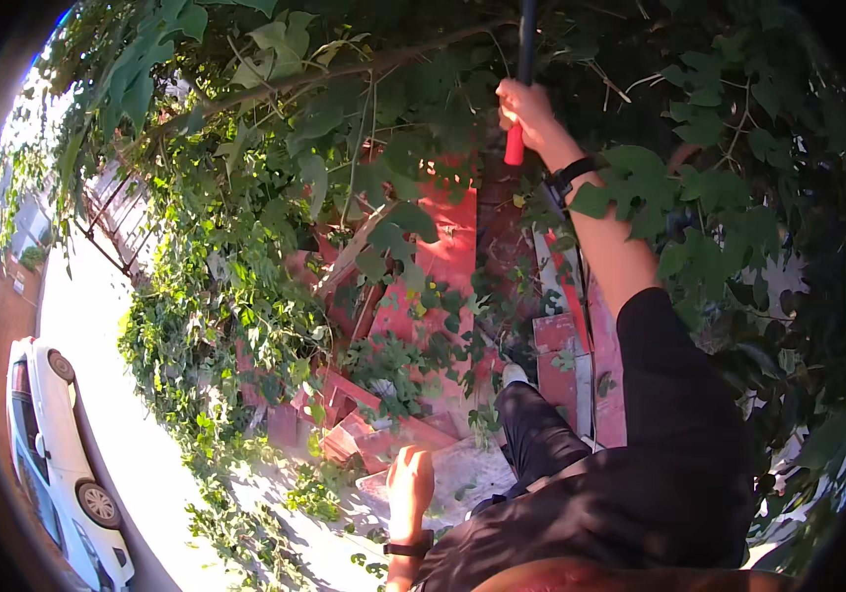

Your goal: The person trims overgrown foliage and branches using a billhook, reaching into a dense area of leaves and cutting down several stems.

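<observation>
My right hand (529, 111) is raised among the leaves, its fingers wrapped round the red grip of a long-handled tool (527, 44). The tool has a dark straight shaft that rises out of the top of the view, so its working end is hidden. Just left of the grip, a thin brown branch (383, 61) runs through broad green leaves (290, 44). Low in front of my body, my left hand (411, 481) is closed, with nothing showing in it. Both wrists wear a dark band.
Red boards and panels (442, 237) lie below, some broken and tilted, with vines over them. My foot (514, 375) stands by red bricks (555, 335). Dense vines (216, 286) hang at left. A white car (73, 454) is parked beside a bright pavement (137, 414).
</observation>
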`<move>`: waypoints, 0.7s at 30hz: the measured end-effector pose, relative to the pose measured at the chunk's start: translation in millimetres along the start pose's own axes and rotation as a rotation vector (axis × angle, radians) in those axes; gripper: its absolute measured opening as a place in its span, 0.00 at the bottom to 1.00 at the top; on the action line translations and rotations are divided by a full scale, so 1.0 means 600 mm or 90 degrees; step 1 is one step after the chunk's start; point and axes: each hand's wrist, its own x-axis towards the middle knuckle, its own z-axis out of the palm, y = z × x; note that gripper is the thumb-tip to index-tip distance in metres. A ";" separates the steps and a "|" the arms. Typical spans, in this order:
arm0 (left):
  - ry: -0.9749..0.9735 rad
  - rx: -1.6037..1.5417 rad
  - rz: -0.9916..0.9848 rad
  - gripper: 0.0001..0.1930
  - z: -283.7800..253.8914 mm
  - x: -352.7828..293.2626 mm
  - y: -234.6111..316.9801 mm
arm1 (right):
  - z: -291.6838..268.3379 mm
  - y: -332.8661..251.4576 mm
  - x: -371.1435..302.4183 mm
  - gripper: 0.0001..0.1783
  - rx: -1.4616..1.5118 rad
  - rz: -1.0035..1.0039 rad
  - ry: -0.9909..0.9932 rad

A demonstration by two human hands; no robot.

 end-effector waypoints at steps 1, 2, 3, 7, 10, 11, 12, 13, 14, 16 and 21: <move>-0.012 -0.009 0.003 0.05 0.002 0.005 0.004 | -0.012 -0.076 0.012 0.16 0.018 -0.027 -0.018; -0.023 -0.014 -0.001 0.05 0.002 0.011 0.003 | -0.013 -0.150 0.010 0.18 0.003 -0.095 -0.065; -0.053 -0.015 -0.008 0.05 0.003 0.018 0.000 | -0.013 -0.213 0.014 0.17 -0.032 -0.216 -0.088; -0.085 -0.007 -0.032 0.05 0.025 0.036 -0.014 | 0.020 -0.401 -0.027 0.13 -0.034 -0.462 0.008; -0.058 -0.011 -0.047 0.04 0.045 0.019 -0.027 | 0.000 -0.277 0.037 0.14 -0.041 -0.564 -0.011; -0.064 -0.018 -0.047 0.04 0.056 0.016 -0.028 | -0.021 -0.196 0.058 0.15 -0.069 -0.567 0.009; -0.044 -0.029 -0.061 0.01 0.071 0.017 -0.026 | -0.049 -0.095 0.057 0.16 -0.095 -0.523 0.038; -0.062 -0.011 -0.067 0.01 0.080 0.008 -0.038 | -0.075 0.041 0.047 0.16 -0.141 -0.328 0.090; -0.075 -0.008 -0.069 0.01 0.098 0.001 -0.039 | -0.112 0.188 0.000 0.15 -0.227 -0.042 0.102; -0.101 -0.005 -0.043 0.03 0.070 0.003 -0.004 | -0.165 0.339 -0.112 0.14 -0.245 0.326 0.026; -0.174 0.006 -0.057 0.03 0.091 -0.048 -0.055 | -0.099 0.314 -0.079 0.13 -0.143 0.334 -0.019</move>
